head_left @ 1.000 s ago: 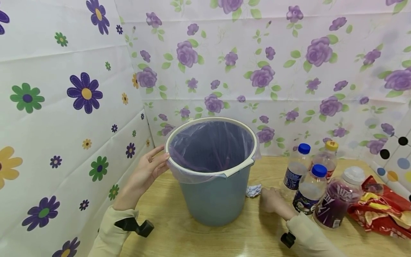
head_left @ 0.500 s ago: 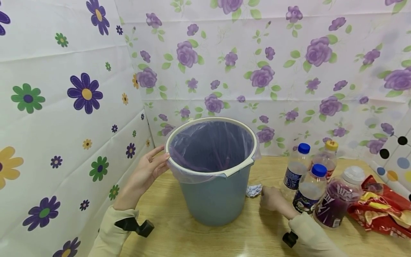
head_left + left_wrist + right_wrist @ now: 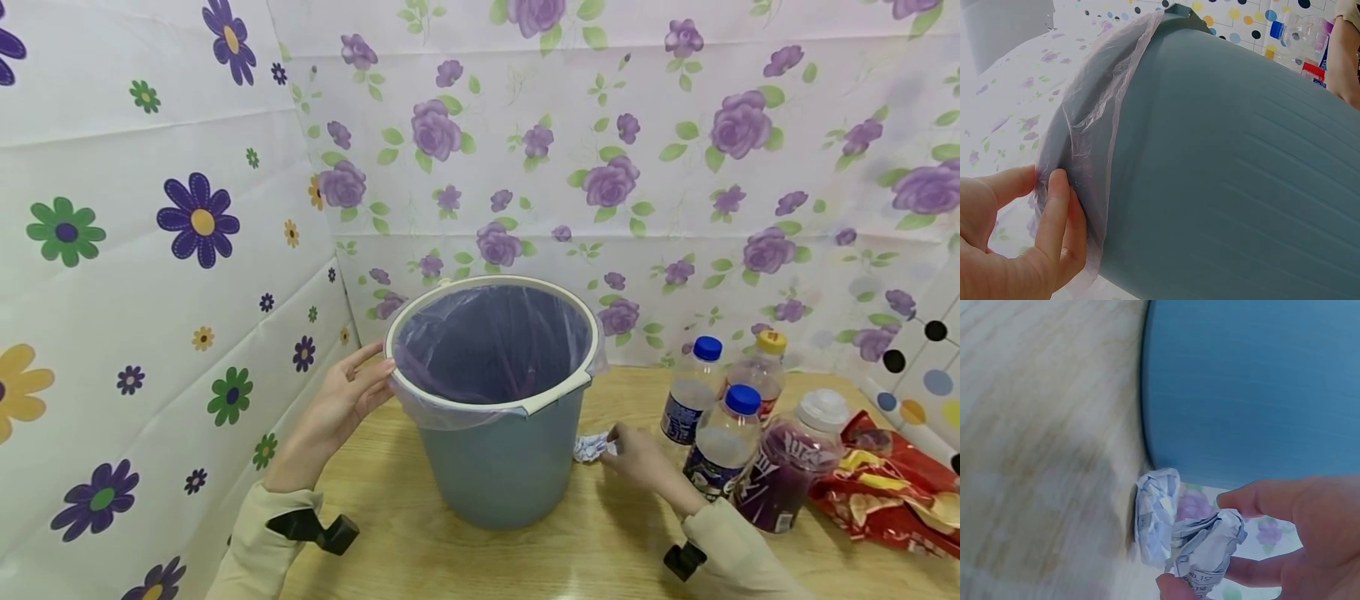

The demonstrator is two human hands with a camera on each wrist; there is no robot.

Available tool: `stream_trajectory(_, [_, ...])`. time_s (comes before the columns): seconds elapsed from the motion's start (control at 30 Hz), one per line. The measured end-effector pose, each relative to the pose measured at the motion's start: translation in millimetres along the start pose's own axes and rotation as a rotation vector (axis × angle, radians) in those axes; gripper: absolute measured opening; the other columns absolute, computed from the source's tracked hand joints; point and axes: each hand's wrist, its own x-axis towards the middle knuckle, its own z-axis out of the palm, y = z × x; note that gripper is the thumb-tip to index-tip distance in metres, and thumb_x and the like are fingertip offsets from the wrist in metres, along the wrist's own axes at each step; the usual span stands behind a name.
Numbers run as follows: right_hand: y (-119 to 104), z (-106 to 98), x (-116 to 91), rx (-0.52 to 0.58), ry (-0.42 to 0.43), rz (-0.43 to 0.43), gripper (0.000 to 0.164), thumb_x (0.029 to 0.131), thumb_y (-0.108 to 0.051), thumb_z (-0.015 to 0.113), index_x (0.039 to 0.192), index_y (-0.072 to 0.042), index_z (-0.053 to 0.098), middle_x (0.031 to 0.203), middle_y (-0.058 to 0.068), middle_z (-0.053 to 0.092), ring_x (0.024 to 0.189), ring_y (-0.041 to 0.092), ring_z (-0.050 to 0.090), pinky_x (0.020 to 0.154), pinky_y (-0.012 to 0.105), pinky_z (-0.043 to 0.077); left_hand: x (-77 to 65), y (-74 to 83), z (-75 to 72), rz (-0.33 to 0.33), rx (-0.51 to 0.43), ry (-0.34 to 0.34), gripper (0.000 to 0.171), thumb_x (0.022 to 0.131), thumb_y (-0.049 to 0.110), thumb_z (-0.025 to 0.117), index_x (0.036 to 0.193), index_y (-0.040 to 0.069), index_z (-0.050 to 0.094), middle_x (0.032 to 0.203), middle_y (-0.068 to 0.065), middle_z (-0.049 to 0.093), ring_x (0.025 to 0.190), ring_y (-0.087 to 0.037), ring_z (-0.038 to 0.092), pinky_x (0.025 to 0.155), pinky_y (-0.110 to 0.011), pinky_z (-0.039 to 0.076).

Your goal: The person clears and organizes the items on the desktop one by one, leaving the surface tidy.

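A blue-grey trash bin (image 3: 498, 467) with a cream rim and a thin, pinkish plastic liner (image 3: 495, 342) stands in the middle of the wooden table. My left hand (image 3: 341, 408) holds the rim at its left side; in the left wrist view its fingertips (image 3: 1058, 181) press the liner's folded edge against the outside. Low at the bin's right, my right hand (image 3: 645, 458) holds a crumpled piece of printed paper (image 3: 1210, 550) between thumb and fingers. Another crumpled paper (image 3: 1157, 515) lies on the table right by the bin's base.
Right of my right hand stand bottles with blue caps (image 3: 707, 348), one with a yellow cap (image 3: 771, 342), and a white-lidded jar with a purple label (image 3: 787, 467). A red chip bag (image 3: 892, 492) lies beyond them. Flowered sheets (image 3: 525, 167) hang behind and at left.
My right hand has shifted slightly left and up toward the bin, and white paper now shows at its fingertips. The left hand and the bin have kept their places.
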Motion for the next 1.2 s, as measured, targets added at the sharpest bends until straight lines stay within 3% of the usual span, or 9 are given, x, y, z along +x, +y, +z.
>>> stream_trajectory(0.2, [-5,-8,-1,-0.009,0.038,-0.009,0.028,0.087,-0.018,0.067,0.103,0.005,0.061,0.073,0.008,0.058,0.061,0.017,0.048,0.052,0.029,0.039,-0.4,-0.6,0.1,0.005,-0.006,-0.008,0.071,0.098,0.012,0.053,0.153,-0.002,0.010,0.126,-0.006,0.054,0.107,-0.006,0.064,0.093,-0.019,0.053])
stream_trajectory(0.53, [-11,-13,-4,0.079,0.135,-0.016,0.031,0.089,-0.017,0.065,0.110,0.005,0.060,0.070,0.006,0.051,0.058,0.016,0.044,0.051,0.027,0.036,-0.6,-0.4,0.2,0.011,0.009,-0.010,0.070,0.098,0.013,0.052,0.153,-0.002,0.011,0.124,-0.003,0.058,0.108,-0.006,0.064,0.094,-0.019,0.053])
stream_trajectory(0.87, [-14,-18,-2,0.048,0.214,-0.043,0.032,0.088,-0.019,0.064,0.111,0.004,0.063,0.066,0.005,0.052,0.053,0.014,0.043,0.048,0.027,0.035,-1.5,-0.7,-0.3,0.006,-0.003,-0.011,0.070,0.098,0.012,0.052,0.153,-0.002,0.011,0.124,-0.004,0.057,0.108,-0.007,0.064,0.094,-0.018,0.053])
stream_trajectory(1.2, [-17,-23,-5,0.071,0.384,-0.113,0.027,0.087,-0.015,0.067,0.109,0.000,0.065,0.072,0.008,0.059,0.057,0.013,0.046,0.052,0.027,0.039,-1.2,-1.4,-0.4,0.011,-0.013,-0.011,0.070,0.098,0.012,0.053,0.153,-0.003,0.012,0.122,-0.003,0.058,0.107,-0.007,0.065,0.094,-0.019,0.053])
